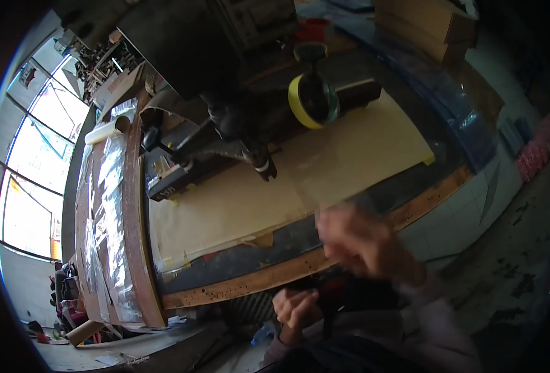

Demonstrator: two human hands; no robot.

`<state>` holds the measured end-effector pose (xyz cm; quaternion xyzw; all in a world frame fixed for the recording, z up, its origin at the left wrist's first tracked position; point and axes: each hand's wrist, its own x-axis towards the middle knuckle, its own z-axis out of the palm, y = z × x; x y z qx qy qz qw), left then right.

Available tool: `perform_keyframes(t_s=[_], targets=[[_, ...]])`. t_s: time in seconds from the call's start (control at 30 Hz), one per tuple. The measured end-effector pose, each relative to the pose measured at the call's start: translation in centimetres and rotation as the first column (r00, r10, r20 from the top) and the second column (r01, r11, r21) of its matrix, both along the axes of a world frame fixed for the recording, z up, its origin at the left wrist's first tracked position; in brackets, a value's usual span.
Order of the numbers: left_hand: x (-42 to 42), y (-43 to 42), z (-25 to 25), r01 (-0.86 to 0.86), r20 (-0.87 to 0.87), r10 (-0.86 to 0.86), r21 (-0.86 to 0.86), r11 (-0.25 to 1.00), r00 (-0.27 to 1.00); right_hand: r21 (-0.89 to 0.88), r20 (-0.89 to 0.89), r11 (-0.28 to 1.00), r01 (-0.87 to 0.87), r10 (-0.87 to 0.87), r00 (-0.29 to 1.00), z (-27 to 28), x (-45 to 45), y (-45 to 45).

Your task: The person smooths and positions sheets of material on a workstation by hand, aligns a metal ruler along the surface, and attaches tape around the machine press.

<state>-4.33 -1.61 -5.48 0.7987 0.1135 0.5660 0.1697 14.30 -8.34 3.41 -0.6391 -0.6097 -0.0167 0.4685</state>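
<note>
A person in long sleeves works at a bench where a large tan sheet [349,152] lies across a dark tabletop [296,241], its near edge running roughly parallel to a worn wooden border [250,285]. The right hand [365,242], blurred, is raised at the bench's near side, close to the sheet's near edge in this view; whether its fingers are open or closed, or touch the sheet, cannot be told. The left hand [296,309] is held lower, in front of the wooden border and nearer the body, its fingers folded in like a loose fist. A long dark bar [174,180] runs along the far side of the sheet, with the dark arm of a machine [225,118] reaching over it and a yellow-rimmed ring [297,105] showing toward the bar's right end. Bright windows [35,155] light the left, near a pale roll [104,132] on a side surface, while blue plastic sheeting [439,112] and a cardboard box [421,28] lie at the far right
</note>
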Motion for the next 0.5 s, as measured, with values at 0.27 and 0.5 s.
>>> perform_keyframes(t_s=[0.27, 0.5], targets=[[-1.6, -1.4, -0.7, -0.213, -0.126, 0.212, 0.005, 0.977, 0.969, 0.079, 0.172, 0.970, 0.232, -0.242, 0.955, -5.8, -7.2, -5.6], [3.6, 1.1, -1.6, -0.482, -0.184, 0.556, 0.329, 0.812, 0.811, 0.334, 0.373, 0.820, 0.464, -0.568, 0.734, -12.0, -1.0, -3.1]])
